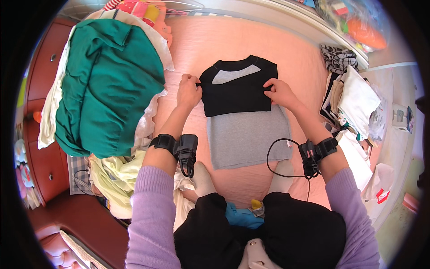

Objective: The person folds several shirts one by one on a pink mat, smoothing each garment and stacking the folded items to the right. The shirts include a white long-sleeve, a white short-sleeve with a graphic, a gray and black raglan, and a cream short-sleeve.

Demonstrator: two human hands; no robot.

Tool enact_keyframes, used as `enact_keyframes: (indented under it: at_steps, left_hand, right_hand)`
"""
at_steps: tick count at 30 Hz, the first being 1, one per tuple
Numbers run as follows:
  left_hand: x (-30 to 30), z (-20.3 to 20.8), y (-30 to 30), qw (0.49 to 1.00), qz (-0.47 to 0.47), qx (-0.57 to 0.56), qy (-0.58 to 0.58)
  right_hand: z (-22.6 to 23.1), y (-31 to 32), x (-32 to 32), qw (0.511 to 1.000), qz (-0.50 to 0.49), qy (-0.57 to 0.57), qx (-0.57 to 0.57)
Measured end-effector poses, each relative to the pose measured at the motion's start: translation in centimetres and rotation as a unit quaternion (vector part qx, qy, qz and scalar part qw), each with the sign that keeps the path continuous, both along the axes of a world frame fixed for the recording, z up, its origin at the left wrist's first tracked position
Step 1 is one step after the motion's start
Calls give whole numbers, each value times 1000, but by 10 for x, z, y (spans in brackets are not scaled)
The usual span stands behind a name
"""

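Note:
A grey shirt with black sleeves and a black collar (248, 136) lies flat in front of me, its collar at the far end. Both sleeves are folded inward, one over the other, across its upper part. With closed fingers, my left hand (190, 93) pinches the black cloth at the shirt's left side. My right hand (282, 94) has thumb and fingertips closed on the black fabric near the right side. Each forearm wears a black strap with a small device and a coiled cable.
The shirt rests on a pink bedsheet (188, 40). A large pile topped by green cloth (107, 89) stands at the left, pale yellow cloth (118, 172) below it. Folded clothes (358, 96) are stacked at the right. Close to me lies a blue item (244, 216) between my knees.

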State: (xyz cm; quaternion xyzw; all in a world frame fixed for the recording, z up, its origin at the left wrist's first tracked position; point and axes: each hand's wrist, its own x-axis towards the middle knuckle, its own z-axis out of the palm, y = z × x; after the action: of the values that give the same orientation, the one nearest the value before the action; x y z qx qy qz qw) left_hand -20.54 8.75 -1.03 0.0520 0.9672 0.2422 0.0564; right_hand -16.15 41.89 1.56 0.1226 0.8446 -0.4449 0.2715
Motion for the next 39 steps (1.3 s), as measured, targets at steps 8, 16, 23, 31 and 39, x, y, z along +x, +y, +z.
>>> enact_keyframes:
  at_steps: [8,16,23,31,39]
  left_hand:
    - [39,16,24,963,-119,22,241]
    - [87,5,22,978,-171,-99,72]
    - [82,-5,12,979,-146,-137,38]
    - [79,5,13,977,-147,-147,35]
    - [88,17,14,910,-309,-264,83]
  right_hand:
    - [-10,-12,10,961,47,227,151]
    - [-14,-11,26,951,16,286,116]
    - [-16,-18,27,932,-27,337,127]
    - [-21,-16,22,930,16,326,171]
    - [-20,-10,29,823,175,498,208]
